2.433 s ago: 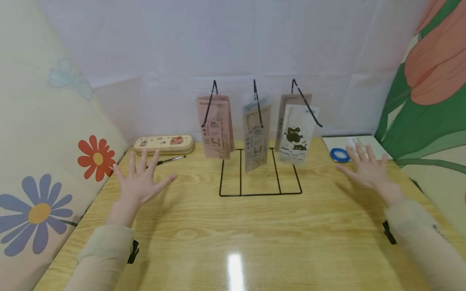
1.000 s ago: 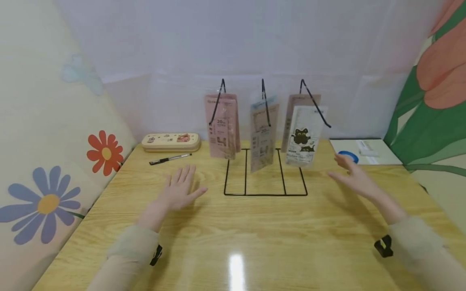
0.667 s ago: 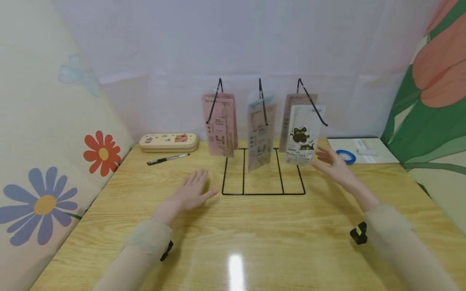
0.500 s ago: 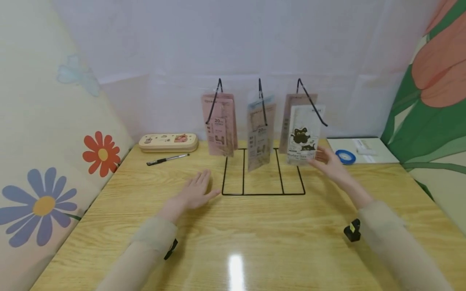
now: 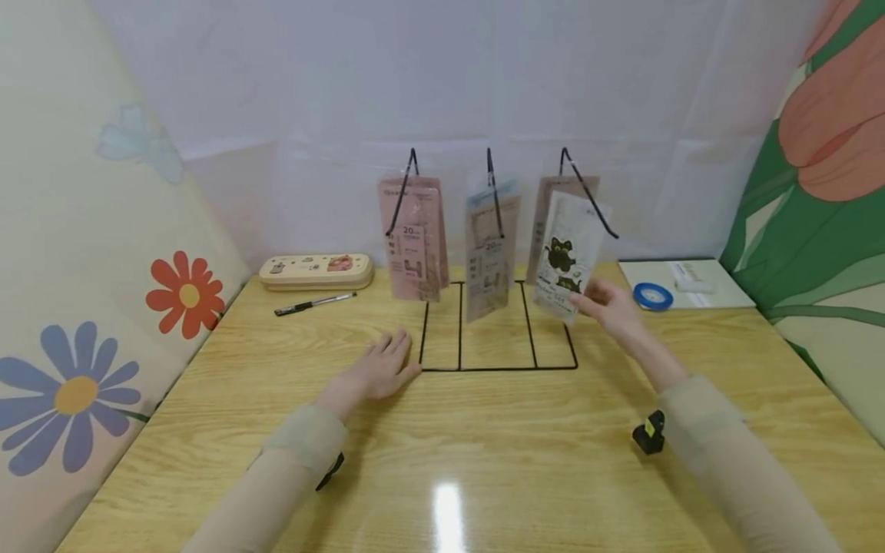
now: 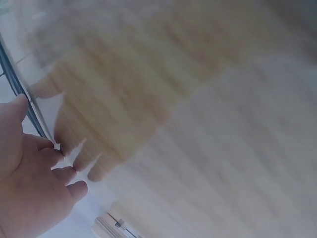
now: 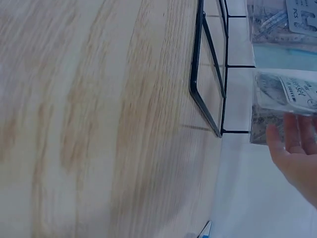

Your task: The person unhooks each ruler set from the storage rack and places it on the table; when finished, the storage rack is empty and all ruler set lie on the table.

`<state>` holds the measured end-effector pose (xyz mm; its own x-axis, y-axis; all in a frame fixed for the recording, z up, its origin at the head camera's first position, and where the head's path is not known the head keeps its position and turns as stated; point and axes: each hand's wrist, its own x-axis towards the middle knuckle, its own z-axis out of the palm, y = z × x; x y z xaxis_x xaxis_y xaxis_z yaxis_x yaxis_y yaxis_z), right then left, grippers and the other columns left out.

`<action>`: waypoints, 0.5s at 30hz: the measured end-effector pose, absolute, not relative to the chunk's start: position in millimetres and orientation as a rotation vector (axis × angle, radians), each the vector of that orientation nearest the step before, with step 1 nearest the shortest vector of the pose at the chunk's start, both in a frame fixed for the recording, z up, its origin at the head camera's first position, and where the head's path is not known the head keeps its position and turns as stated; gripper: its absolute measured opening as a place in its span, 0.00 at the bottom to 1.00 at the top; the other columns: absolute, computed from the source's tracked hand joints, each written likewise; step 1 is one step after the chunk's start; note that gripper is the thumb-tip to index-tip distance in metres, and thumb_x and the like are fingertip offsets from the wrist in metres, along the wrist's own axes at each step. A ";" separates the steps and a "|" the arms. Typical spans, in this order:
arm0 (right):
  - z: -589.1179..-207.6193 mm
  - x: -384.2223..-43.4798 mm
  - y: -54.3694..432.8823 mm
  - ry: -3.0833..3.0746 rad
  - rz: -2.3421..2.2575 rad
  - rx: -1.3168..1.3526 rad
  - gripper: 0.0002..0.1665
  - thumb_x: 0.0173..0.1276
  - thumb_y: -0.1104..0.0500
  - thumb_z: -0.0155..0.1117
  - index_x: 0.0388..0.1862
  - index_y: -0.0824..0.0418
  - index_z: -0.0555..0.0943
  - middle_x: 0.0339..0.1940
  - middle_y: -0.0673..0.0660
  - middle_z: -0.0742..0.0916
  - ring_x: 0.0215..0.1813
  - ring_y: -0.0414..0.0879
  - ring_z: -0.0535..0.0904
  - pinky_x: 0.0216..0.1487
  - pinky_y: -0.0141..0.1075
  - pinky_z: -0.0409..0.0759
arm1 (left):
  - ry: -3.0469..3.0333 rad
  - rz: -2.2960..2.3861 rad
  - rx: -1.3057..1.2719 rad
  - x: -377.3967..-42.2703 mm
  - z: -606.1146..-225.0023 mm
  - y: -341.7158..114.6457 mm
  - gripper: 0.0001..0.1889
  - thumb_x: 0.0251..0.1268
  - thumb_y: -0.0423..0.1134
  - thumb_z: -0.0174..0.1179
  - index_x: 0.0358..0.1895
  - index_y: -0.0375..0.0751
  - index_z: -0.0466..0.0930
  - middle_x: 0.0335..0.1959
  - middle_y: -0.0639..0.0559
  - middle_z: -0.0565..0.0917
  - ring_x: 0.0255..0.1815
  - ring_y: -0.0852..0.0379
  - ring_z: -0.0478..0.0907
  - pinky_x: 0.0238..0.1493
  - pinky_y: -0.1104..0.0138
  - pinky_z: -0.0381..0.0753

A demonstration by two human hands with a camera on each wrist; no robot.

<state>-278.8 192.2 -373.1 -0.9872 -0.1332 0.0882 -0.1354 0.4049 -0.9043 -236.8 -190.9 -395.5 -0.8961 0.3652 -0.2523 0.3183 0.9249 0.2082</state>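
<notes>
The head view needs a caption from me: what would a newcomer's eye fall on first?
Probably the black wire rack toward the back of the table, with packs hanging from its three hooks. Next, the tilted white cat-print pack at its right hook, the right hand holding its lower edge.

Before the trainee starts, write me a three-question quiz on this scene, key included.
1. Which hand pinches the white cat packet?
2. True or false: the pen lies on the table in front of the cream case.
3. How many hooks does the black rack have?
A) two
B) three
C) five

Key:
1. The right hand.
2. True.
3. B.
</notes>
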 end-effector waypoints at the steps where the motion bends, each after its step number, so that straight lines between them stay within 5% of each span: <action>1: -373.3 -278.1 191.3 -2.598 1.746 0.252 0.30 0.71 0.50 0.56 0.61 0.71 0.70 0.58 0.71 0.77 0.54 0.49 0.78 0.61 0.47 0.76 | 2.795 0.229 0.518 -236.8 -395.7 -189.9 0.35 0.76 0.51 0.36 0.73 0.29 0.42 0.76 0.33 0.42 0.76 0.34 0.39 0.74 0.43 0.41; 6: -374.4 -271.1 191.2 -2.488 1.890 0.277 0.26 0.70 0.56 0.57 0.60 0.74 0.71 0.53 0.63 0.83 0.42 0.28 0.79 0.52 0.32 0.81 | 2.794 0.232 0.535 -237.8 -396.9 -185.3 0.33 0.77 0.51 0.35 0.74 0.31 0.42 0.76 0.35 0.43 0.76 0.34 0.40 0.74 0.43 0.42; 15: -377.0 -245.5 197.1 -2.436 1.979 0.369 0.26 0.69 0.61 0.58 0.58 0.79 0.70 0.40 0.41 0.87 0.40 0.28 0.82 0.45 0.29 0.83 | 2.813 0.259 0.621 -242.6 -398.8 -184.3 0.31 0.77 0.47 0.38 0.74 0.33 0.45 0.76 0.38 0.46 0.75 0.33 0.43 0.73 0.42 0.44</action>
<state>-245.5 197.1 -377.0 -0.9726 -0.1917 0.1317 -0.1682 0.1886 -0.9675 -242.6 -184.3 -398.8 -0.8781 0.4336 -0.2023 0.3892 0.8933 0.2249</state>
